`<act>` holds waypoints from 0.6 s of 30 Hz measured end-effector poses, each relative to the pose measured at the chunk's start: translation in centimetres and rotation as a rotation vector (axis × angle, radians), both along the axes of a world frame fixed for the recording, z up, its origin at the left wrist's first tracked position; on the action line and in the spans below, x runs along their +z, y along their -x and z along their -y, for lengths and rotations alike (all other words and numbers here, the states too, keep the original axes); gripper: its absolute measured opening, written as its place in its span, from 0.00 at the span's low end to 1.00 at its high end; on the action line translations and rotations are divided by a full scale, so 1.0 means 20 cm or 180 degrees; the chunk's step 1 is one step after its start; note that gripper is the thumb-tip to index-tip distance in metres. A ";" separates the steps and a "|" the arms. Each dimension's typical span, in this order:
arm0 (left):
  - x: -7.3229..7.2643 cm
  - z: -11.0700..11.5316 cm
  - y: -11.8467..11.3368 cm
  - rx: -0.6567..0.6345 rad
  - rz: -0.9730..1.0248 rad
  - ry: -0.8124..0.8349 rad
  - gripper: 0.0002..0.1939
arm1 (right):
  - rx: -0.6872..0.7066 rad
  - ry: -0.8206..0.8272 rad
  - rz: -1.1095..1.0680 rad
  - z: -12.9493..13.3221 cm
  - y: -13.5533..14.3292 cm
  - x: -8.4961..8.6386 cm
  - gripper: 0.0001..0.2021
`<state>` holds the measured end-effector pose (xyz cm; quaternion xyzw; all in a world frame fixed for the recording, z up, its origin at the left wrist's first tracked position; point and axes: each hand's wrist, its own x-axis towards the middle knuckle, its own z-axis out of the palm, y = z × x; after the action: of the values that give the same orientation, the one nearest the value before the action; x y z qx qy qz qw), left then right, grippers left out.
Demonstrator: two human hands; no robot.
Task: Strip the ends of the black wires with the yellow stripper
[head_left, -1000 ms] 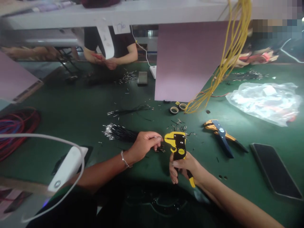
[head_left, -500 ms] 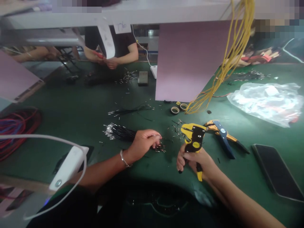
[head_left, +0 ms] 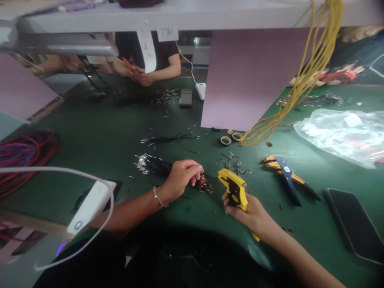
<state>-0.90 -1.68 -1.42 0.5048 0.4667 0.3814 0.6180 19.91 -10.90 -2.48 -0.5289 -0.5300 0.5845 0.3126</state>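
My right hand (head_left: pixel 244 210) is wrapped round a yellow-and-black wire stripper (head_left: pixel 234 190), its head tilted up and to the left. To the left, my left hand (head_left: pixel 184 180) is closed over a bundle of black wires (head_left: pixel 156 166), thumb and forefinger pinched together. Silvery tips fan out at the bundle's far left end, and coppery ends (head_left: pixel 205 184) show just right of my fingers. What exactly lies within the pinch is partly hidden. Small dark wire scraps (head_left: pixel 237 166) are scattered beyond the stripper's head.
Another stripper (head_left: pixel 286 176), blue and orange, and a phone (head_left: pixel 354 224) lie at right. Two tape rolls (head_left: pixel 225 141) sit near hanging yellow wires (head_left: pixel 282 108). A white power strip (head_left: pixel 91 206) is at left. Across the table, a person's hands (head_left: pixel 144 76) hold a red-handled tool.
My right hand has turned the wire stripper and brought it left, closer to my left hand and off the scraps. My left hand stays at the bundle. The whole view has shifted slightly.
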 end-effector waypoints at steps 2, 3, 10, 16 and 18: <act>0.01 -0.01 0.00 0.0070 0.0077 0.0079 0.09 | 0.0160 -0.0351 0.0703 0.02 0.01 0.04 0.10; 0.01 -0.01 0.00 0.0080 0.0092 0.0057 0.09 | 0.0234 -0.0616 0.1059 0.03 0.02 0.06 0.10; 0.05 0.00 0.03 -0.0125 -0.0402 -0.0594 0.09 | 0.0803 -0.1903 0.2564 0.06 0.09 0.02 0.16; 0.07 0.02 0.03 -0.0273 -0.0681 -0.1167 0.07 | 0.0219 -0.1220 0.0923 0.05 0.04 -0.02 0.10; 0.08 0.03 0.03 -0.0317 -0.0685 -0.1207 0.06 | 0.0067 -0.0530 -0.0152 0.03 0.02 -0.03 0.09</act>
<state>-1.59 -2.22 0.08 0.6722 0.4243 0.3753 0.4767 19.54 -11.52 -3.10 -0.4814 -0.5748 0.5540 0.3619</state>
